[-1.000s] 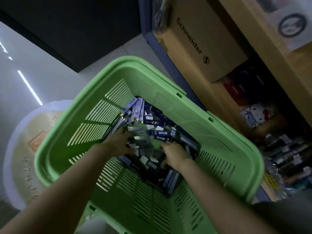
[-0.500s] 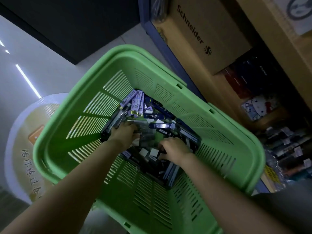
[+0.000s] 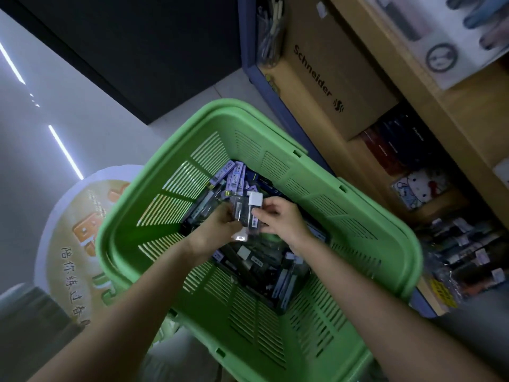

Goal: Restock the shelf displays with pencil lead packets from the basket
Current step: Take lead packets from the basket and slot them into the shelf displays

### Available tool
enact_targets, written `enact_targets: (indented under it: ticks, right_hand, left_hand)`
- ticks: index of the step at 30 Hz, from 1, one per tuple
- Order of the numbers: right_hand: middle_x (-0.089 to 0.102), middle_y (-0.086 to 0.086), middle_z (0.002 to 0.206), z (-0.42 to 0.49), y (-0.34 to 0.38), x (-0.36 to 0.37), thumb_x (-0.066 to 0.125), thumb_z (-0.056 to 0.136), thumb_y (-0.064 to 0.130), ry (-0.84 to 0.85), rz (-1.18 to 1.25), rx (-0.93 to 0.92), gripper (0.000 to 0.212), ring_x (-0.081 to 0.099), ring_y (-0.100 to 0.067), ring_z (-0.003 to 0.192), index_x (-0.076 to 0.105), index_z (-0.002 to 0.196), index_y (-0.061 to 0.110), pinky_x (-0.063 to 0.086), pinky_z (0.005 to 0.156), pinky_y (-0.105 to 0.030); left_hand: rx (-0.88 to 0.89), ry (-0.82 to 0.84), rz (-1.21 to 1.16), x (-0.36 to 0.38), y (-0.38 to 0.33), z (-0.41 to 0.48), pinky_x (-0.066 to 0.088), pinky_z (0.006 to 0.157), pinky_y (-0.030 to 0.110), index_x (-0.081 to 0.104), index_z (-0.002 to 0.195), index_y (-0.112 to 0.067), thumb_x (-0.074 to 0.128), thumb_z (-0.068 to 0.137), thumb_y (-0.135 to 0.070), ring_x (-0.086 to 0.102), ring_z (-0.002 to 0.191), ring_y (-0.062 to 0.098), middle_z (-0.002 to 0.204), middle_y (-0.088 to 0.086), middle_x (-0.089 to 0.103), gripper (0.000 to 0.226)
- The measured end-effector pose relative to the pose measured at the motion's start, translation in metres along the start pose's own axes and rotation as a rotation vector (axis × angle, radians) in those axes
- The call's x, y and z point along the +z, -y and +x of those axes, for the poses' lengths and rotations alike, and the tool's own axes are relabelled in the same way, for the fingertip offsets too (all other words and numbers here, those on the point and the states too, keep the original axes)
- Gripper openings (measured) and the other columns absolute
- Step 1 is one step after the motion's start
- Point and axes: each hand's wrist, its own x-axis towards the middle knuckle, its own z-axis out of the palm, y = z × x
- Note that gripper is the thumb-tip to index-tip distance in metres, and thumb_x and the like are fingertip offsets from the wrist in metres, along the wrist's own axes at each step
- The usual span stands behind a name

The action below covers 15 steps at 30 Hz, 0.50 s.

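Observation:
A green slotted basket (image 3: 358, 205) stands on the floor with several pencil lead packets (image 3: 234, 177) piled in its bottom, purple, dark blue and clear. Both my hands are inside it, raised a little above the pile. My left hand (image 3: 217, 230) grips a small stack of clear packets (image 3: 239, 213). My right hand (image 3: 281, 219) pinches a clear packet with a white cap (image 3: 253, 208) right beside that stack. The lower ends of the held packets are partly hidden by my fingers.
To the right runs a wooden shelf unit (image 3: 429, 86) holding a brown Schneider carton (image 3: 330, 75), dark notebooks (image 3: 396, 144) and hanging stationery packs (image 3: 462, 244). A round floor sticker with writing (image 3: 71, 238) lies left of the basket. A dark fixture (image 3: 132, 45) stands behind.
Both hands have lifted from the pile and come together. The left now holds a stack of clear packets, and the right has picked up a white-capped packet beside it.

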Motion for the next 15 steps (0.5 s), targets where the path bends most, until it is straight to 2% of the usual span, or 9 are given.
enact_targets:
  ticks: [4,6,8,10,12,13,15]
  right_hand:
    - [0.064,-0.006,0.086,-0.010,0.012,0.013,0.072,0.082,0.007,0.021,-0.089,-0.044,0.017,0.064,-0.017,0.079,0.059,0.093,0.007,0.059,0.065,-0.028]
    - [0.063,-0.004,0.079,-0.015,0.016,0.022,0.076,0.078,0.008,0.009,-0.158,-0.087,0.019,0.064,-0.017,0.074,0.058,0.084,0.011,0.060,0.065,-0.035]
    - [0.064,-0.002,0.074,-0.019,0.018,0.029,0.076,0.079,0.011,-0.042,-0.248,-0.179,0.014,0.065,-0.018,0.072,0.062,0.080,0.012,0.060,0.067,-0.039]
    - [0.065,0.003,0.072,-0.024,0.019,0.033,0.067,0.087,0.015,-0.066,-0.297,-0.294,0.006,0.065,-0.007,0.067,0.069,0.089,0.009,0.058,0.062,-0.027]
    - [0.065,0.006,0.075,-0.026,0.020,0.032,0.057,0.094,0.014,-0.042,-0.283,-0.364,0.017,0.061,0.003,0.063,0.069,0.102,0.004,0.052,0.059,-0.014]
    - [0.066,0.006,0.081,-0.025,0.018,0.030,0.053,0.096,0.013,-0.036,-0.301,-0.376,0.020,0.062,0.004,0.069,0.067,0.106,0.003,0.050,0.062,-0.012]
    - [0.067,0.000,0.095,-0.014,0.006,0.022,0.050,0.098,0.013,-0.064,-0.446,-0.361,0.021,0.063,-0.007,0.085,0.065,0.111,0.005,0.048,0.071,-0.011]
  left_hand:
    - [0.023,0.030,-0.170,0.006,-0.006,-0.018,0.053,0.090,0.037,0.040,0.129,-0.011,0.053,0.087,0.005,0.063,0.104,0.026,0.118,0.013,0.059,0.047]
    - [0.062,0.050,-0.322,0.010,-0.009,-0.026,0.056,0.081,0.032,0.044,0.125,-0.008,0.060,0.084,-0.005,0.067,0.095,0.022,0.114,0.011,0.062,0.045]
    - [0.084,-0.011,-0.368,0.012,-0.010,-0.032,0.056,0.073,0.029,0.046,0.121,-0.006,0.063,0.086,-0.021,0.065,0.084,0.016,0.106,0.012,0.063,0.042]
    - [0.119,-0.092,-0.321,0.013,-0.014,-0.041,0.054,0.063,0.022,0.048,0.115,-0.007,0.048,0.093,-0.025,0.064,0.070,0.008,0.097,0.009,0.062,0.028]
    - [0.132,-0.155,-0.276,0.009,-0.017,-0.048,0.052,0.058,0.020,0.049,0.112,-0.010,0.040,0.099,-0.022,0.063,0.063,0.005,0.096,0.008,0.062,0.021]
    - [0.129,-0.180,-0.244,0.004,-0.018,-0.051,0.051,0.058,0.019,0.049,0.114,-0.010,0.040,0.099,-0.021,0.062,0.062,0.005,0.096,0.007,0.062,0.020]
    - [0.135,-0.211,-0.180,-0.003,-0.020,-0.057,0.052,0.058,0.018,0.048,0.114,-0.010,0.043,0.099,-0.020,0.062,0.063,0.006,0.094,0.004,0.063,0.019]
